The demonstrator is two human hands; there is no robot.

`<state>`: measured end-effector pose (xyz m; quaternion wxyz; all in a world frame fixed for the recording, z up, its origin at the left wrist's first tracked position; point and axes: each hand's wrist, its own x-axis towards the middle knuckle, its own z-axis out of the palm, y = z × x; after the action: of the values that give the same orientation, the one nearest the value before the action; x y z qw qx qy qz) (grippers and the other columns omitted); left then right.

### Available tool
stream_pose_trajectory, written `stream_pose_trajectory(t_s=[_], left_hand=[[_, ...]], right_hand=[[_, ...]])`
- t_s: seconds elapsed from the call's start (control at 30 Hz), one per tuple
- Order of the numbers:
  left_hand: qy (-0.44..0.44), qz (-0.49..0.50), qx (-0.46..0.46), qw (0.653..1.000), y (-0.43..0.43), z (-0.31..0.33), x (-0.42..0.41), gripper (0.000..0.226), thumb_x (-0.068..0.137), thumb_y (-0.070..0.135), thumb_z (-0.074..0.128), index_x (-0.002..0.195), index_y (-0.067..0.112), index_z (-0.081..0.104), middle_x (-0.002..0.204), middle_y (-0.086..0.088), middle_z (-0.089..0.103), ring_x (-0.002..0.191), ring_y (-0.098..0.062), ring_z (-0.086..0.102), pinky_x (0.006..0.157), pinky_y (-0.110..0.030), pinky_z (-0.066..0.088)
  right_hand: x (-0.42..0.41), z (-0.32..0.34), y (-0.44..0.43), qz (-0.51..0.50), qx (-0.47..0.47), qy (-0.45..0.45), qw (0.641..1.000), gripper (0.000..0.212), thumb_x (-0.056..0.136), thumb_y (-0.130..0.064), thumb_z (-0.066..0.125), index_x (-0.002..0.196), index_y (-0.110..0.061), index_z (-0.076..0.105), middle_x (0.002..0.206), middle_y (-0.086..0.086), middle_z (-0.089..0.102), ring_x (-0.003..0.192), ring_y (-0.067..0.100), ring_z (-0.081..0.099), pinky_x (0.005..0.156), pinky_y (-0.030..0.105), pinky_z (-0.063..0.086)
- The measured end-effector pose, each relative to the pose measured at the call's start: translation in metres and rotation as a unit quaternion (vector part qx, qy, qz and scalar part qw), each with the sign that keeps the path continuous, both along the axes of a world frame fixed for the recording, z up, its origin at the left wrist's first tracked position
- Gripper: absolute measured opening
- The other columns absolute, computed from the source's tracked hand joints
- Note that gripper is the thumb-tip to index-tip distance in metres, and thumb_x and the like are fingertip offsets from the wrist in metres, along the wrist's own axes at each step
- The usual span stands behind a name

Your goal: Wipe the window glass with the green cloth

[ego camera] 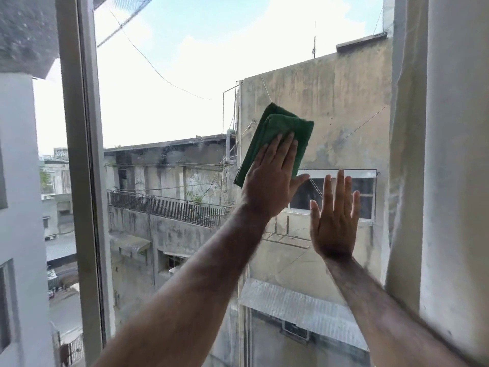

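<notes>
A folded green cloth [277,133] lies flat against the window glass [172,88] near the middle of the pane. My left hand [272,178] presses on the cloth's lower half with its fingers stretched out and the palm flat. My right hand [334,221] rests flat on the glass just to the right and lower, fingers spread, holding nothing. The pane shows streaks and haze in its lower part.
A white window frame post [84,181] bounds the pane on the left. A pale curtain [444,154] hangs along the right edge, close to my right forearm. Concrete buildings and sky show through the glass.
</notes>
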<state>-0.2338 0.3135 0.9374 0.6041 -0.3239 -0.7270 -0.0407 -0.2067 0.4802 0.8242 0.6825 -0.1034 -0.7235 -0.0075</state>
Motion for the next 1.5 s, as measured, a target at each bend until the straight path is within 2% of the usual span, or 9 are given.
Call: stream_pose_trajectory(t_s=[0.27, 0.6, 0.83, 0.97, 1.1, 1.23, 1.3, 1.4, 1.5], left_hand=[[-0.019, 0.068, 0.029, 0.997, -0.120, -0.111, -0.021, 0.080, 0.105, 0.063, 0.035, 0.162, 0.007, 0.027, 0.171, -0.012, 0.024, 0.159, -0.028, 0.021, 0.128, -0.048, 0.029], [-0.037, 0.052, 0.146, 0.987, -0.072, -0.015, -0.026, 0.086, 0.103, 0.065, 0.035, 0.162, 0.003, 0.023, 0.172, -0.015, 0.019, 0.160, -0.032, 0.016, 0.131, -0.050, 0.015], [0.004, 0.080, -0.110, 0.991, -0.059, -0.160, -0.013, 0.095, 0.099, 0.076, 0.029, 0.164, 0.007, 0.021, 0.173, -0.014, 0.015, 0.160, -0.033, 0.015, 0.125, -0.051, 0.031], [-0.028, 0.134, -0.093, 0.986, -0.156, -0.222, -0.030, 0.087, 0.104, 0.071, 0.027, 0.163, 0.007, 0.024, 0.171, -0.014, 0.022, 0.157, -0.034, 0.027, 0.118, -0.053, 0.039], [-0.089, 0.143, 0.020, 0.986, -0.206, -0.185, -0.049, 0.087, 0.105, 0.065, 0.025, 0.163, 0.001, 0.016, 0.172, -0.021, 0.014, 0.160, -0.038, 0.016, 0.125, -0.061, 0.026], [-0.110, 0.113, 0.237, 0.959, -0.164, -0.081, -0.051, 0.089, 0.105, 0.066, 0.016, 0.163, -0.002, 0.014, 0.172, -0.023, 0.014, 0.160, -0.039, 0.011, 0.129, -0.058, 0.016], [-0.105, 0.105, 0.275, 0.950, -0.125, -0.037, -0.042, 0.093, 0.101, 0.069, 0.009, 0.162, -0.002, 0.018, 0.171, -0.023, 0.018, 0.159, -0.039, 0.016, 0.128, -0.058, 0.018], [-0.057, 0.070, 0.189, 0.978, -0.056, -0.014, -0.022, 0.095, 0.098, 0.070, 0.013, 0.161, 0.000, 0.024, 0.170, -0.020, 0.022, 0.159, -0.038, 0.019, 0.129, -0.055, 0.015], [-0.011, 0.044, 0.031, 0.998, -0.011, -0.054, -0.010, 0.094, 0.101, 0.074, 0.024, 0.163, 0.003, 0.022, 0.172, -0.018, 0.018, 0.160, -0.037, 0.014, 0.129, -0.055, 0.015]], right_hand=[[-0.003, 0.000, -0.002, 0.002, -0.009, -0.003, 1.000, 0.065, 0.115, -0.044, 0.023, 0.171, -0.011, 0.019, 0.179, 0.016, 0.015, 0.168, 0.032, 0.014, 0.136, 0.055, 0.016], [-0.003, 0.000, -0.002, -0.003, -0.001, 0.011, 1.000, 0.064, 0.115, -0.042, 0.026, 0.171, -0.011, 0.019, 0.179, 0.016, 0.015, 0.168, 0.031, 0.016, 0.137, 0.052, 0.013], [-0.002, 0.000, 0.001, 0.013, 0.002, 0.002, 1.000, 0.064, 0.115, -0.040, 0.029, 0.171, -0.011, 0.017, 0.179, 0.017, 0.013, 0.168, 0.034, 0.013, 0.136, 0.057, 0.016], [-0.003, 0.000, -0.001, 0.011, -0.007, 0.000, 1.000, 0.065, 0.115, -0.040, 0.030, 0.171, -0.012, 0.015, 0.180, 0.016, 0.012, 0.168, 0.032, 0.012, 0.136, 0.056, 0.016], [-0.003, -0.001, -0.002, 0.019, -0.013, -0.010, 1.000, 0.064, 0.116, -0.041, 0.026, 0.171, -0.011, 0.015, 0.180, 0.017, 0.012, 0.168, 0.033, 0.011, 0.135, 0.059, 0.017], [-0.003, -0.001, -0.003, 0.018, -0.014, -0.006, 1.000, 0.064, 0.116, -0.041, 0.026, 0.171, -0.010, 0.016, 0.180, 0.017, 0.012, 0.168, 0.034, 0.012, 0.135, 0.058, 0.016], [-0.003, -0.002, -0.004, 0.016, -0.013, 0.000, 1.000, 0.064, 0.115, -0.041, 0.025, 0.171, -0.010, 0.017, 0.180, 0.017, 0.013, 0.168, 0.034, 0.013, 0.136, 0.056, 0.015], [-0.004, -0.001, -0.002, 0.015, -0.007, 0.004, 1.000, 0.064, 0.115, -0.042, 0.024, 0.171, -0.010, 0.018, 0.180, 0.017, 0.014, 0.168, 0.033, 0.013, 0.137, 0.055, 0.014], [-0.004, 0.000, 0.001, 0.008, -0.002, 0.002, 1.000, 0.064, 0.116, -0.042, 0.025, 0.171, -0.011, 0.018, 0.179, 0.017, 0.014, 0.168, 0.033, 0.014, 0.137, 0.055, 0.015]])
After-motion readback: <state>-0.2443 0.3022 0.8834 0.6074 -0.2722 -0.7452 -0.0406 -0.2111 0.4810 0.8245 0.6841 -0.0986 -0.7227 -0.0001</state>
